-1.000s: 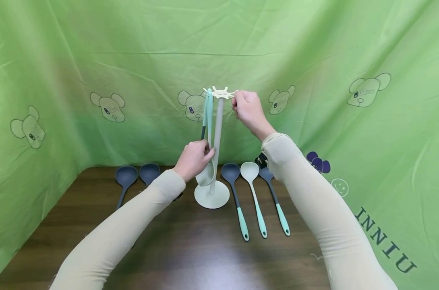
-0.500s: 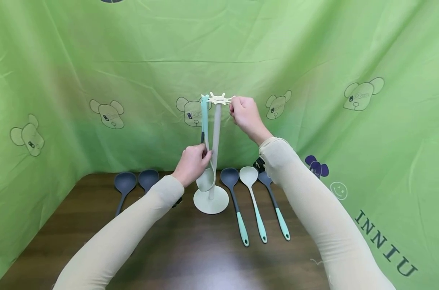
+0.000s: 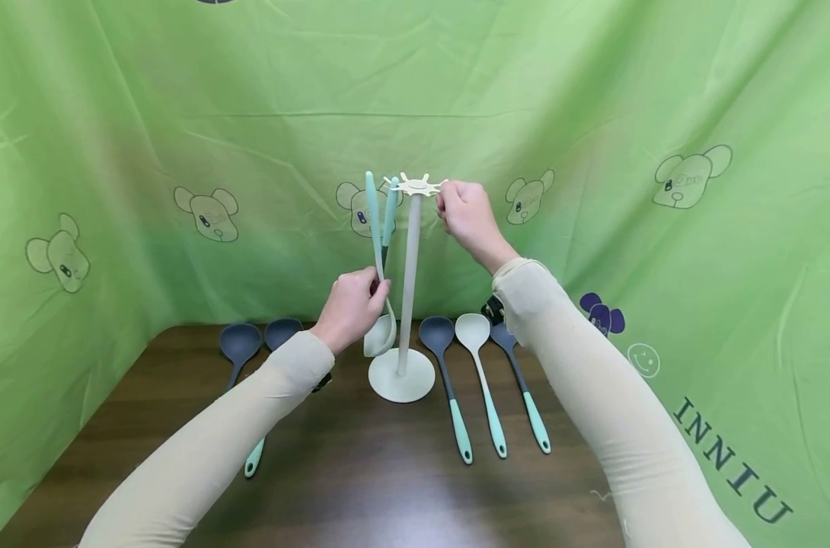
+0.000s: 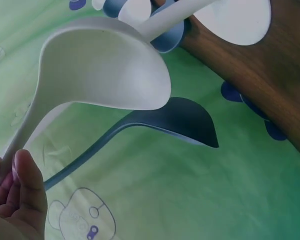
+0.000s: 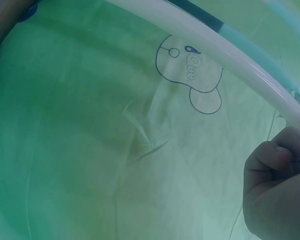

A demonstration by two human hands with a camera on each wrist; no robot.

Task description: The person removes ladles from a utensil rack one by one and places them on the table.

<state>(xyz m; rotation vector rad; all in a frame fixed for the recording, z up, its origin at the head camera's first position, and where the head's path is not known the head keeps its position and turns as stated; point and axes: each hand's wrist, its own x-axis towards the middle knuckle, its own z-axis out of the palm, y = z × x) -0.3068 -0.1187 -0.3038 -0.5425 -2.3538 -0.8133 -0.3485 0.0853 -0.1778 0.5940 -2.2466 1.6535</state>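
Note:
My left hand (image 3: 352,304) pinches a white ladle (image 3: 379,336) by its neck, its mint handle pointing up. That handle's tip stands left of the utensil rack's hooked top (image 3: 417,185), apart from it. Large in the left wrist view, the ladle's white bowl (image 4: 105,65) hangs below the thumb and fingers. Behind it a dark ladle (image 4: 185,120) with a mint handle (image 3: 391,217) hangs from a hook on the rack's left. At the opposite side my right hand (image 3: 470,217) grips a hook of the rack with curled fingers. The rack's round base (image 3: 401,388) stands on the table.
Right of the rack lie a dark ladle (image 3: 435,333), a white ladle (image 3: 473,331) and another dark ladle (image 3: 502,335). Two dark ladles, one nearer the edge (image 3: 240,344), lie at left, partly under my left forearm. A green curtain (image 3: 292,137) encloses the wooden table (image 3: 360,472).
The white ladle's handle end has come off the rack's hook and moved left, with my left hand drawing it. My right hand stays on the rack's top.

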